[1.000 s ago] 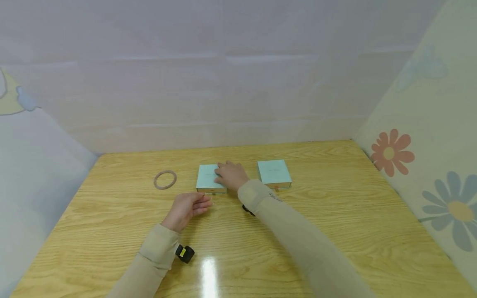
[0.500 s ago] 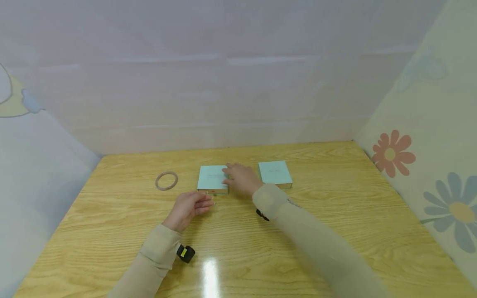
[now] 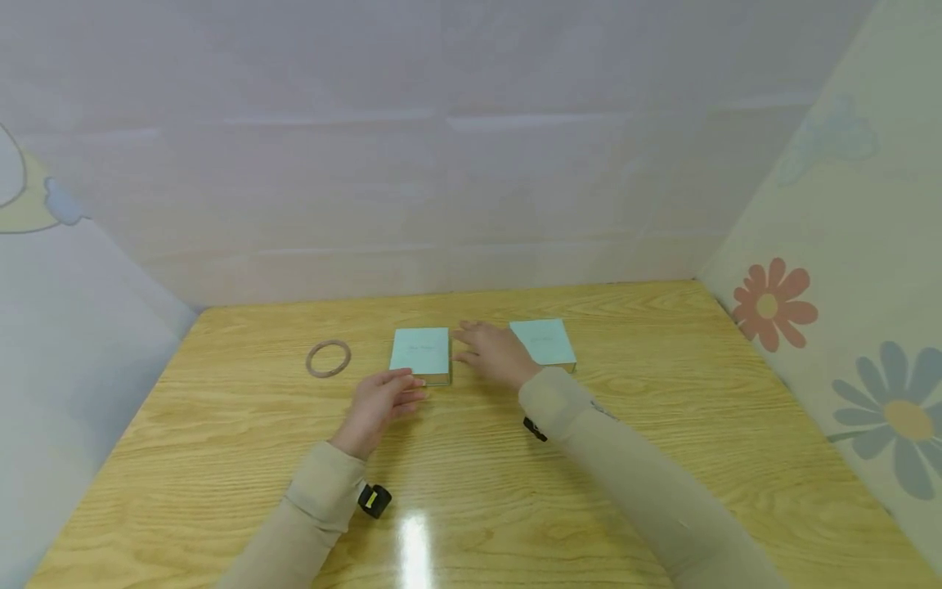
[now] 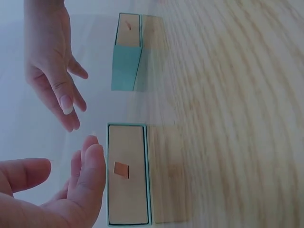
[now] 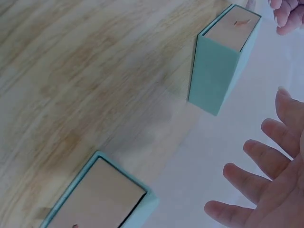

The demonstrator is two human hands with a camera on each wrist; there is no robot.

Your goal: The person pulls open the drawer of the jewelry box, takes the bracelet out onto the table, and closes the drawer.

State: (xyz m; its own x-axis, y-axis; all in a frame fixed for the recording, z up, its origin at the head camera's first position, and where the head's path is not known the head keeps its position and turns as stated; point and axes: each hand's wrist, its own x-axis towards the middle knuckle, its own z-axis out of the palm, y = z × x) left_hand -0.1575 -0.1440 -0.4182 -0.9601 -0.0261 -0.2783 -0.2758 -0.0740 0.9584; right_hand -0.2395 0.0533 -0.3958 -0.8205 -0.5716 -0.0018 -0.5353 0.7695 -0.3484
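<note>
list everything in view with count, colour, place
Left square beige-fronted box: 1, pale blue, mid-table
Right square beige-fronted box: 1, pale blue, further right
Small tabs: 2, orange, box fronts
Thin round ring: 1, brownish pink, left of boxes
Woodgrain table: 1, yellow, beneath boxes
Creased backdrop: 1, lilac, behind table
Side walls: 2, pale, flanking table
Printed flowers: 2, red and blue, right wall
Pastel prints: 2, blue and yellow, one per side wall
Left hand: 1, by left box's front
Right hand: 1, between the boxes
Sleeves: 2, beige, one per arm
Wrist devices: 2, black, one per wrist
</note>
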